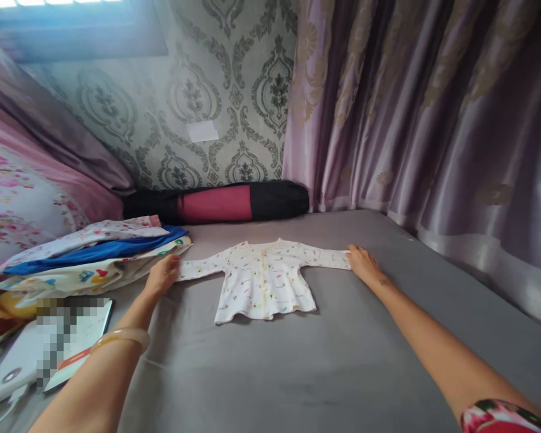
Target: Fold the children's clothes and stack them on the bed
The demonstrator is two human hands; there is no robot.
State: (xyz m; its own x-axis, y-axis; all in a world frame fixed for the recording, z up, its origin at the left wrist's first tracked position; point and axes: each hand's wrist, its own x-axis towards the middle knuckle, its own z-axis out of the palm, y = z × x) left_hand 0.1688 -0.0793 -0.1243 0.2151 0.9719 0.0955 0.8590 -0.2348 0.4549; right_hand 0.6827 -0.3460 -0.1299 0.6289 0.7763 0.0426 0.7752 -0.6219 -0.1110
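Observation:
A small white long-sleeved baby shirt point(264, 279) with tiny coloured prints lies flat, front up, on the grey bed sheet point(297, 361), sleeves spread out. My left hand point(162, 273) rests at the end of its left sleeve, fingers curled on the cuff. My right hand point(362, 263) lies at the end of the right sleeve, fingers pressed on that cuff. A pale bangle point(119, 338) circles my left wrist.
A pile of folded clothes point(94, 255), white, blue and patterned, sits left of the shirt. A black and maroon bolster point(216, 203) lies against the patterned wall. Purple curtains point(433, 120) hang on the right. A phone and a booklet point(49, 355) lie near left.

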